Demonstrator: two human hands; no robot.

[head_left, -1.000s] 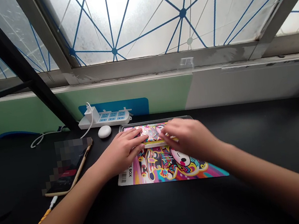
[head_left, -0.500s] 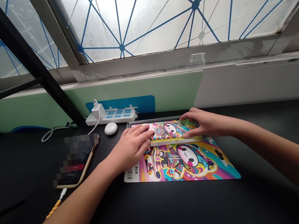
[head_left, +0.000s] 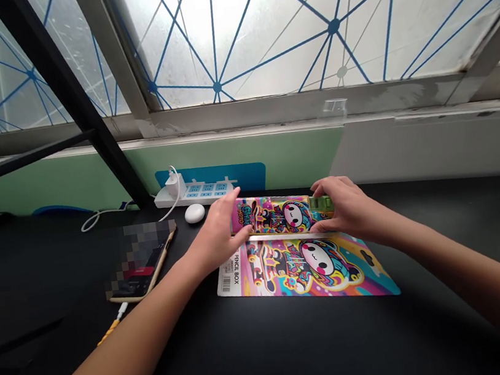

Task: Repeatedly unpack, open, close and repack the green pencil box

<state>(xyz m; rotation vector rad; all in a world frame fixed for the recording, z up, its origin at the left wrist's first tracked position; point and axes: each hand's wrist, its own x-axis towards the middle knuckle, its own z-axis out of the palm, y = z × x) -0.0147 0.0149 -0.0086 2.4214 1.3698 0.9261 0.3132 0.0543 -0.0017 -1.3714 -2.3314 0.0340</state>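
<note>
Left hand lifted off pencil box; right hand grips its end
Left fingers spread wide beside the box; right fingers closed narrow on it, above the printed card on the desk

An office: black desk, power strip, frosted window.

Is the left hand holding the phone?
No, the left hand is on the cartoon pencil box, and the phone lies apart on the black desk.
</note>
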